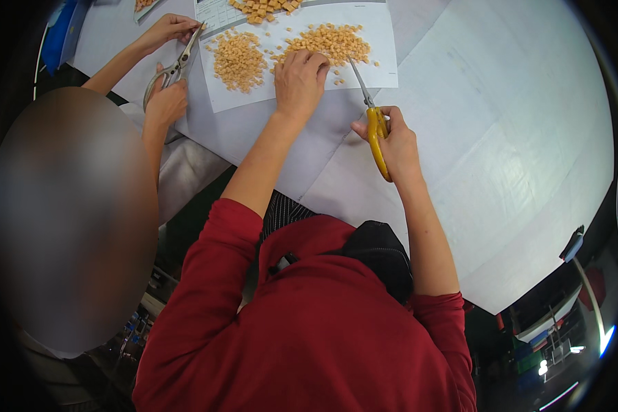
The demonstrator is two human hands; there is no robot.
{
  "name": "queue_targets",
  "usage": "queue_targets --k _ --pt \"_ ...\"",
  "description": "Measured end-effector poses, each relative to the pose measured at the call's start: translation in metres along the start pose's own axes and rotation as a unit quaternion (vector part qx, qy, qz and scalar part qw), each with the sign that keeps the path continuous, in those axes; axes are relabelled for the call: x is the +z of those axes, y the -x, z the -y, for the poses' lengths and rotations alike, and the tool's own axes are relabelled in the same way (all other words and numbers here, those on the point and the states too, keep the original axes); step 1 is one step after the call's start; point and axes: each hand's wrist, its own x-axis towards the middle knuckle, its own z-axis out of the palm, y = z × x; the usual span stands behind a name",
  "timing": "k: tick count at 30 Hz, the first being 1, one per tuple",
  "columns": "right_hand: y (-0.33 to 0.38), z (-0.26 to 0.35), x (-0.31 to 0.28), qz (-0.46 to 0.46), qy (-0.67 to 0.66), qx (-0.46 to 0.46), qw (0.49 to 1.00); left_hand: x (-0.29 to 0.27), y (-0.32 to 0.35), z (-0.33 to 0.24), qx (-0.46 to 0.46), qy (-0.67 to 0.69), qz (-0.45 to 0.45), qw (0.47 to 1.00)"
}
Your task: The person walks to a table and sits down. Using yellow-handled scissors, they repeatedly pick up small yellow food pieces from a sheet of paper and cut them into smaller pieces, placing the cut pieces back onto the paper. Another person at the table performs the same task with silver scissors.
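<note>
My left hand [299,77] lies palm down on the near edge of a pile of small orange cubes [331,41], fingers curled among the pieces. In my right hand [395,143] is a pair of yellow-handled scissors [376,134], its metal blades closed or nearly so and pointing up toward that pile. A second pile of orange cubes [239,60] sits to the left on the same white paper sheet [381,65].
A co-worker at left holds metal scissors [176,67] in one hand [169,29], the other hand [165,103] below it. More orange cubes [264,8] lie on a sheet at the top. White table cover [515,137]; blue object [62,31] top left.
</note>
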Motion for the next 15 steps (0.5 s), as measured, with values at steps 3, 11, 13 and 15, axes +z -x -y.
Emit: queue_targets --k 3,11,13,15 --pt "0.007 -0.001 0.003 -0.003 -0.004 -0.02 1.0 -0.008 -0.005 -0.002 -0.144 0.207 0.037 0.967" --pt "0.016 0.002 0.009 0.007 -0.005 -0.076 0.997 -0.035 -0.009 -0.011 -0.444 0.59 0.079 0.67" --pt "0.017 0.004 0.01 0.006 0.007 -0.077 0.997 -0.034 -0.006 -0.008 -0.441 0.594 0.079 0.669" --pt "0.018 0.008 0.01 0.006 0.02 -0.074 0.997 -0.033 -0.004 -0.006 -0.437 0.594 0.077 0.671"
